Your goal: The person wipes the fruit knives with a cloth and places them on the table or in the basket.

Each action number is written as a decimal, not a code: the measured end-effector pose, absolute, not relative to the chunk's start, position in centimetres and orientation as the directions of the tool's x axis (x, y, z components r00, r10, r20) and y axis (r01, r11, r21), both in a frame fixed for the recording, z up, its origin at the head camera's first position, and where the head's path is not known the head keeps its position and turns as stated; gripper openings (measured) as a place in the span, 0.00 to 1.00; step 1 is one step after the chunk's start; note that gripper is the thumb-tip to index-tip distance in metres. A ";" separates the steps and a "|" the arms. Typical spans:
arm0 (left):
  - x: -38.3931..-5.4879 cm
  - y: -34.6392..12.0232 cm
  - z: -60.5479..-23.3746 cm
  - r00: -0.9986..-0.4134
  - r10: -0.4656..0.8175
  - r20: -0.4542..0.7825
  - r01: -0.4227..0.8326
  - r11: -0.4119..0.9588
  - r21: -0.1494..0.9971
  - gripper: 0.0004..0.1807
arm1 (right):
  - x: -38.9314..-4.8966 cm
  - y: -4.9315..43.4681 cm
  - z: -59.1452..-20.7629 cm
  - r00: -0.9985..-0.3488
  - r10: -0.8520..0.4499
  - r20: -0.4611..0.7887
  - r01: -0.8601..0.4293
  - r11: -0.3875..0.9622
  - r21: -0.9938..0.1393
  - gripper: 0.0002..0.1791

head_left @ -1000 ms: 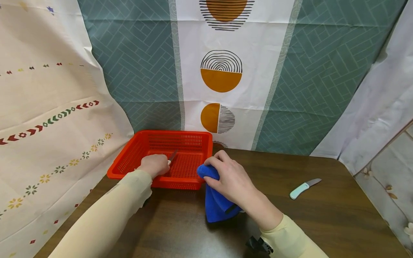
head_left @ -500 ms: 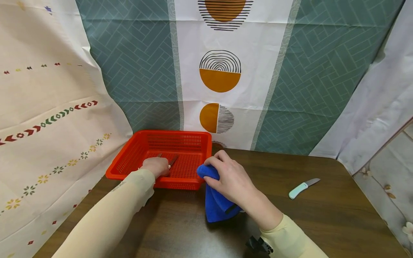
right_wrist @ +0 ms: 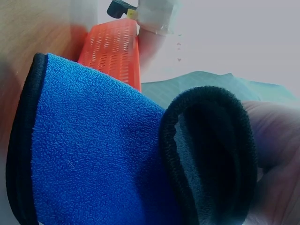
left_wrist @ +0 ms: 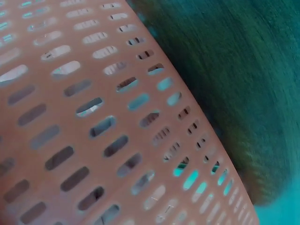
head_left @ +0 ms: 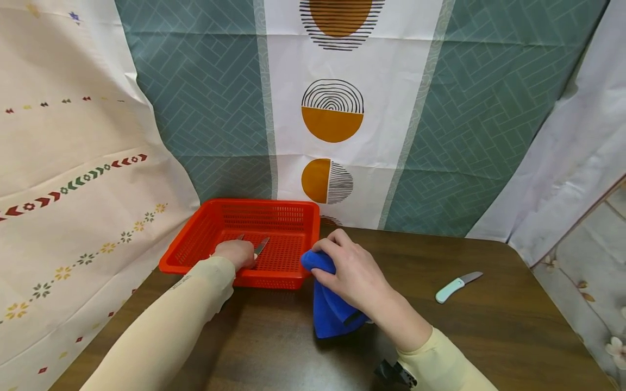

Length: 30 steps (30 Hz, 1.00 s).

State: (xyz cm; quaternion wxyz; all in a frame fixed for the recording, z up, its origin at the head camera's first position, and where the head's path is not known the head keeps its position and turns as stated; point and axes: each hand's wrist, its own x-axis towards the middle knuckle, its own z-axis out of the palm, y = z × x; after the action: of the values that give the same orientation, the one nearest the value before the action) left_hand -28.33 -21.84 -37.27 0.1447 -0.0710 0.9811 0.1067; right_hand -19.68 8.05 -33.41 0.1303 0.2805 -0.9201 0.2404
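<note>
My left hand (head_left: 236, 254) reaches down inside the red plastic basket (head_left: 313, 228). Its fingers are hidden, so I cannot tell whether they hold anything. Right beside it on the basket floor shows a knife (head_left: 261, 247) with its blade pointing away; the tip of a second blade (head_left: 240, 237) shows behind the knuckles. My right hand (head_left: 352, 271) grips a folded blue cloth (head_left: 332, 312) just off the basket's front right corner. In the right wrist view, the dark-edged cloth (right_wrist: 93, 140) hangs from the fingers. The slotted basket wall (left_wrist: 89, 136) fills much of the left wrist view.
A small knife with a mint-green handle (head_left: 450, 290) lies on the brown wooden table (head_left: 415, 353) to the right, blade pointing away. A patterned curtain (head_left: 337, 125) hangs behind the table, and a cream cloth (head_left: 83, 217) borders the left side.
My left hand has sunk slightly into the basket. The knife beside it sits a little lower, and a second blade tip has come into sight. My right hand keeps its hold on the cloth.
</note>
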 end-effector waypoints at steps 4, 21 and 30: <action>-28.8 -21.4 -37.3 -0.973 -0.018 -0.230 -0.039 0.995 0.087 0.10 | -19.5 8.6 -33.4 -0.807 -0.449 0.383 -0.579 0.727 -0.369 0.21; -27.9 -16.0 -34.6 -0.986 0.168 0.001 0.168 0.985 -0.031 0.17 | -19.0 13.4 -33.4 -0.832 -0.404 0.381 -0.533 0.773 -0.344 0.19; -26.2 -12.8 -33.2 -0.955 0.256 0.151 0.251 0.967 -0.050 0.28 | -17.9 17.4 -33.5 -0.839 -0.361 0.407 -0.501 0.806 -0.316 0.18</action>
State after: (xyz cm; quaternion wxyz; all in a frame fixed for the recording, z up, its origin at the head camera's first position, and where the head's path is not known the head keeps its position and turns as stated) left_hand -26.23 -12.82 -33.24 -0.0785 0.1283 0.9885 -0.0152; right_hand -17.93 17.38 -33.52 0.1660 0.2304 -0.9356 0.2099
